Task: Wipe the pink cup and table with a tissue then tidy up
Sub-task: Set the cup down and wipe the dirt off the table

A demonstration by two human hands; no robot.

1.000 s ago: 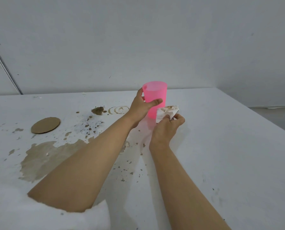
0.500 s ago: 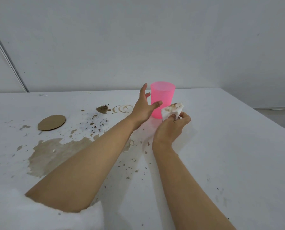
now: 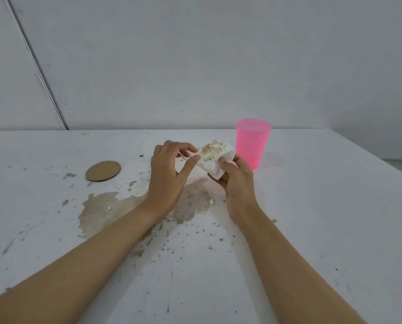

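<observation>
The pink cup [image 3: 252, 142] stands upright on the white table [image 3: 324, 218], just right of my hands, with nothing touching it. My right hand [image 3: 236, 183] holds a crumpled white tissue [image 3: 215, 157] soiled with brown specks, lifted above the table. My left hand [image 3: 169, 174] pinches the tissue's left edge between thumb and forefinger. A brown spill [image 3: 115, 206] with scattered specks spreads over the table under and in front of my hands.
A round cardboard coaster [image 3: 103, 171] lies flat to the left of my hands. A grey wall runs along the table's far edge. The table's right edge slants down at the far right.
My left hand has let go of the pink cup and come over to the tissue. The cup now stands alone on the table; the view has shifted left.
</observation>
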